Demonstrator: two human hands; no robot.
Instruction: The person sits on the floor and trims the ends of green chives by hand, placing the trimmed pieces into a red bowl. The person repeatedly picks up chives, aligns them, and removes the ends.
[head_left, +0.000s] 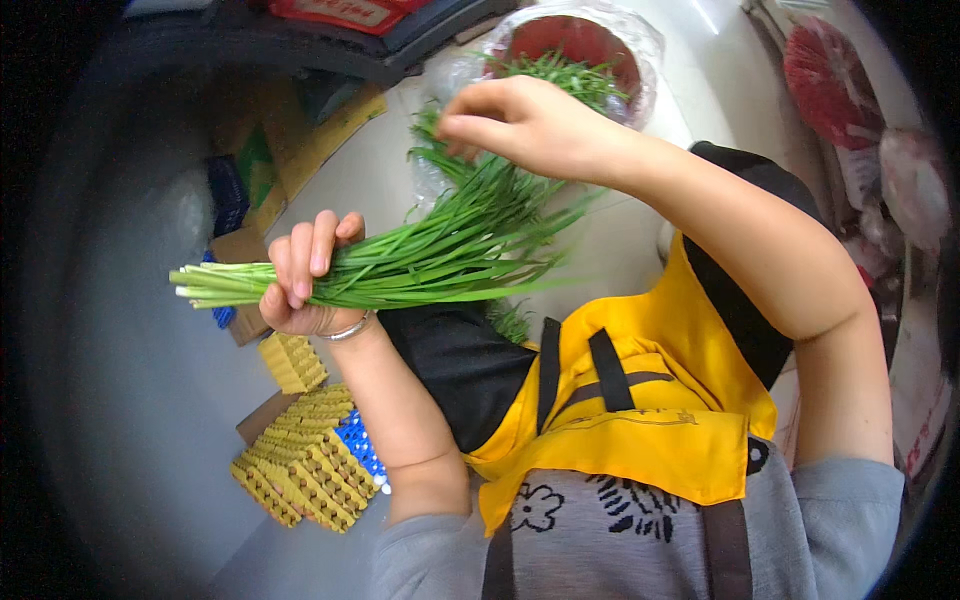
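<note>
My left hand (311, 270) is closed around a bunch of garlic chives (450, 255) near its pale cut stem ends, which stick out to the left. The long green leaves fan out to the right, their tips blurred. Above the leaves, my right hand (517, 127) is raised with bent fingers and a gap between thumb and forefinger. Nothing shows in that gap; the curled lower fingers are partly hidden. Behind this hand, loose green leaves (562, 79) fill part of a red tub (574, 41) lined with clear plastic.
Stacked yellow egg trays (307, 457) stand on the grey floor at lower left. A smaller tray piece (292, 364) and cardboard boxes (240, 319) are above them. Plastic-wrapped red bags (832, 82) line the right side. More greens (510, 321) lie beside my black-clad leg.
</note>
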